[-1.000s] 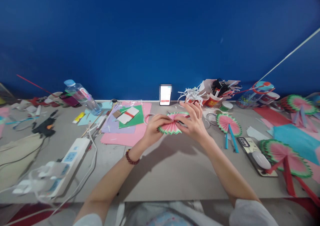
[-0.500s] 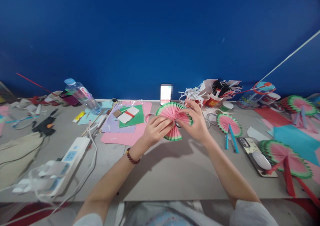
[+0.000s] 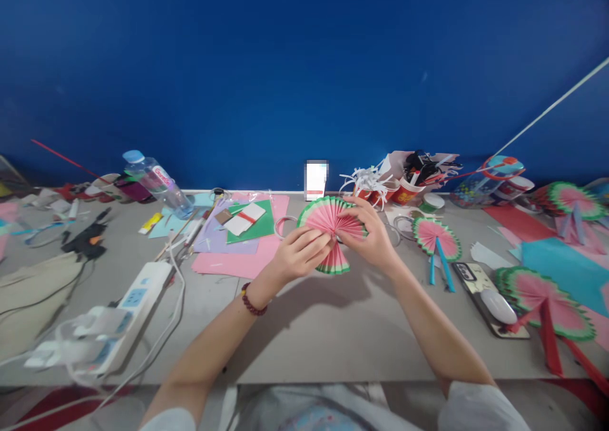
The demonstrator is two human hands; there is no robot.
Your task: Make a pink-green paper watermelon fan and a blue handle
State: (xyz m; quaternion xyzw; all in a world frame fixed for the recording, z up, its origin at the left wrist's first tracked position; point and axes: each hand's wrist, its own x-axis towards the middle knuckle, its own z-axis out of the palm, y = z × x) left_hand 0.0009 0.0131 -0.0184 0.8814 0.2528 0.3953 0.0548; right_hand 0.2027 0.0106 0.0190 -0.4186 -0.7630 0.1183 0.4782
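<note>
Left of my left hand (image 3: 297,256) lie coloured paper sheets (image 3: 238,263), farther left a power strip (image 3: 137,301) and a water bottle (image 3: 159,185). Right of my right hand (image 3: 375,244) lies a blue-stick paper fan (image 3: 434,234), then a phone (image 3: 469,276) bearing a mouse (image 3: 497,305).

pleated paper fan (image 3: 328,218), watermelon colours

pink accordion folds with a green and white scalloped rim, spread almost into a full round, held upright above the table (image 3: 333,329), a smaller fold hanging below its centre.
</note>
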